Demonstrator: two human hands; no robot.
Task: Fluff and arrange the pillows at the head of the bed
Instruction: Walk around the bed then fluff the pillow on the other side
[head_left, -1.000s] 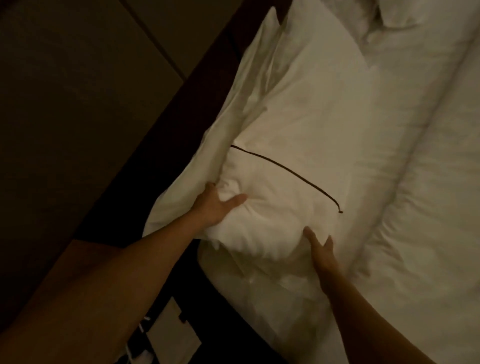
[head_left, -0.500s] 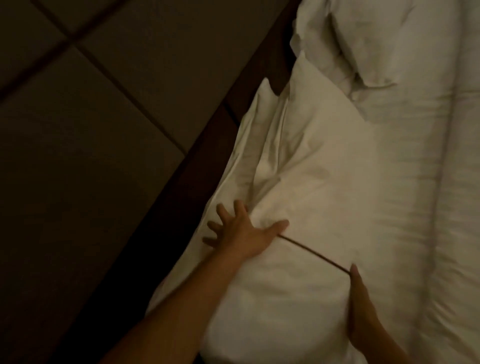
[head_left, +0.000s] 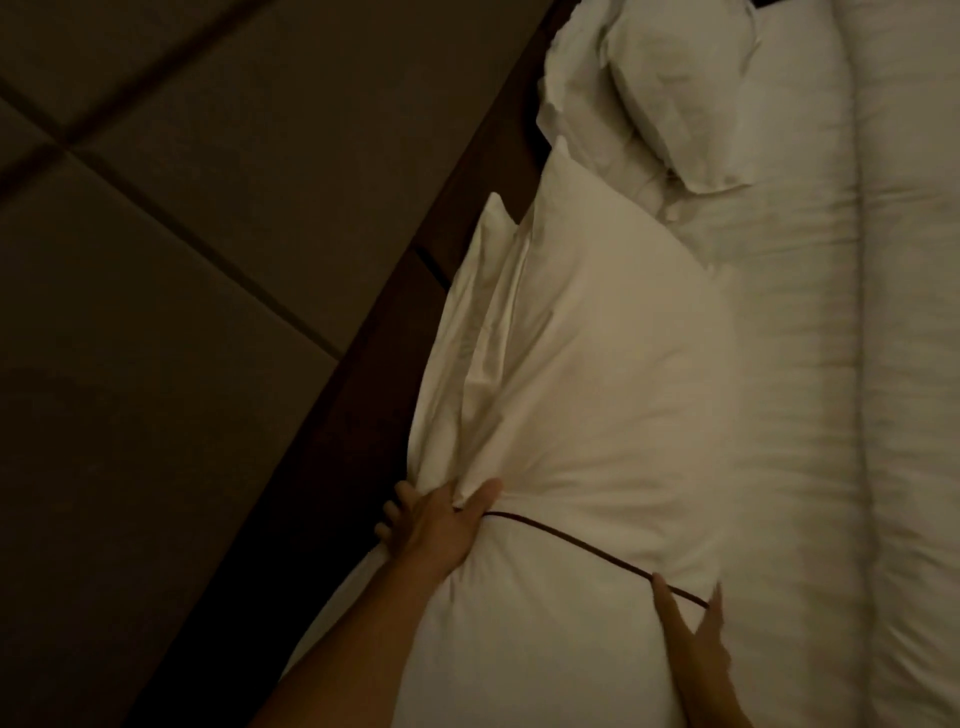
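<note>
Left hand (head_left: 436, 530) grip pinches the pillow (head_left: 587, 395) edge; right hand (head_left: 693, 631) lies spread on it. Tug evenly, then square it against the headboard (head_left: 395, 332).

No readable text, labels, brands, numbers or signs anywhere in the head view. The white pillow (head_left: 597, 415) carries only a plain dark piping line (head_left: 597, 550), no lettering. The wall panels (head_left: 182, 260) and the bedding (head_left: 831, 415) are unmarked. The frame is dim and a bit blurred, so any fine print would not resolve.
</note>
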